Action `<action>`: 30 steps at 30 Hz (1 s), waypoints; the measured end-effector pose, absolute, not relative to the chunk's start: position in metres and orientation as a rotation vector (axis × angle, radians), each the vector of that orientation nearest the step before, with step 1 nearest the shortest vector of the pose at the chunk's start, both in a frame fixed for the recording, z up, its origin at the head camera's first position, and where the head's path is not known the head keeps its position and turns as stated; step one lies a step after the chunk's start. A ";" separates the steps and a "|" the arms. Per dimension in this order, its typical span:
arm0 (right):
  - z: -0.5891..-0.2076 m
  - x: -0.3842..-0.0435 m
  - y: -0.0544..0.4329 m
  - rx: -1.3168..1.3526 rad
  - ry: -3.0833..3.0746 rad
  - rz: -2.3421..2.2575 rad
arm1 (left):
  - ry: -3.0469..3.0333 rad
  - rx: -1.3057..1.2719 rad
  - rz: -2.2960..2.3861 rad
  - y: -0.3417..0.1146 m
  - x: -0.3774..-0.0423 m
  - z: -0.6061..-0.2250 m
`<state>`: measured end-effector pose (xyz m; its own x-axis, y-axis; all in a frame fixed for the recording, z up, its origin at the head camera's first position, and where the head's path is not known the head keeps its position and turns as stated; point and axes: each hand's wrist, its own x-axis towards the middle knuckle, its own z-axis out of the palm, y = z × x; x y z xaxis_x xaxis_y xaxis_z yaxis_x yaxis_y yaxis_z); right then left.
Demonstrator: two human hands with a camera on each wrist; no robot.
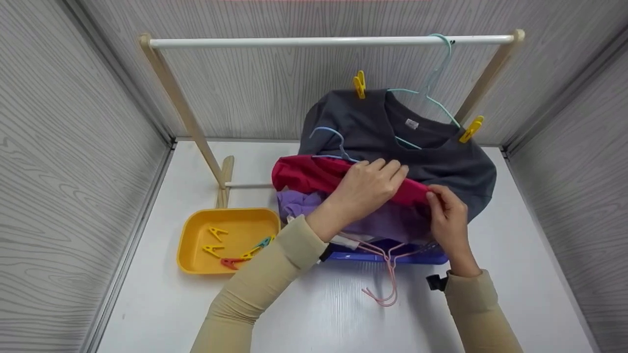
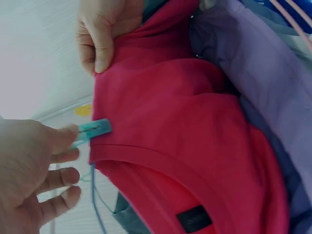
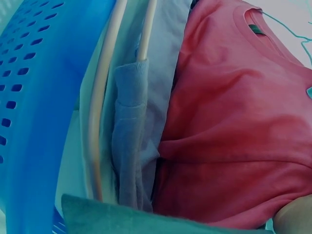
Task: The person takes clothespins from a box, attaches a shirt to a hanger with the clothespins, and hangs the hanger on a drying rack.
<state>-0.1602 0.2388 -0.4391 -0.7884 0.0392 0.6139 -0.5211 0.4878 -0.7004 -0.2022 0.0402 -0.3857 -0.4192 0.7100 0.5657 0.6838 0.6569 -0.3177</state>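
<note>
In the head view, a red shirt (image 1: 304, 171) on a blue hanger (image 1: 338, 137) lies across the front of a hung dark grey shirt (image 1: 353, 122). My left hand (image 1: 370, 184) is over its shoulder. In the left wrist view, the left thumb and forefinger are at the handles of a teal clothespin (image 2: 95, 129) clipped on the red shirt beside its neckline; the other fingers are loose. My right hand (image 1: 449, 215) pinches the red shirt's right end between thumb and fingers. In the head view, the left hand hides the clothespin.
A teal hanger (image 1: 444, 63) on the white rail (image 1: 294, 43) carries the grey shirt, with two yellow clothespins (image 1: 359, 84). Purple cloth (image 1: 299, 202) and pink hangers (image 1: 390, 274) lie on a blue basket (image 1: 353, 256). A yellow tray (image 1: 191, 235) with several clothespins stands left.
</note>
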 end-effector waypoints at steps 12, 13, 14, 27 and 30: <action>-0.440 -0.160 0.240 0.389 -2.173 1.318 | -2.165 -1.061 -0.217 0.024 -0.200 -0.396; -0.440 -0.160 0.240 0.388 -2.173 1.319 | -2.163 -1.060 -0.237 0.022 -0.199 -0.397; -0.440 -0.160 0.240 0.385 -2.173 1.321 | -2.161 -1.058 -0.254 0.019 -0.199 -0.399; -0.437 -0.158 0.244 0.216 -2.174 1.513 | -2.224 -1.036 -0.347 -0.031 -0.188 -0.417; -0.435 -0.158 0.244 0.175 -2.153 1.556 | -2.255 -1.026 -0.397 -0.046 -0.186 -0.419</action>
<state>-0.1578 0.2445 -0.4350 -0.8790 0.1691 0.4459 -0.3702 0.3474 -0.8615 -0.1863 -0.0460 -0.4188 -0.5043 0.5705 0.6482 0.7575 0.6527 0.0147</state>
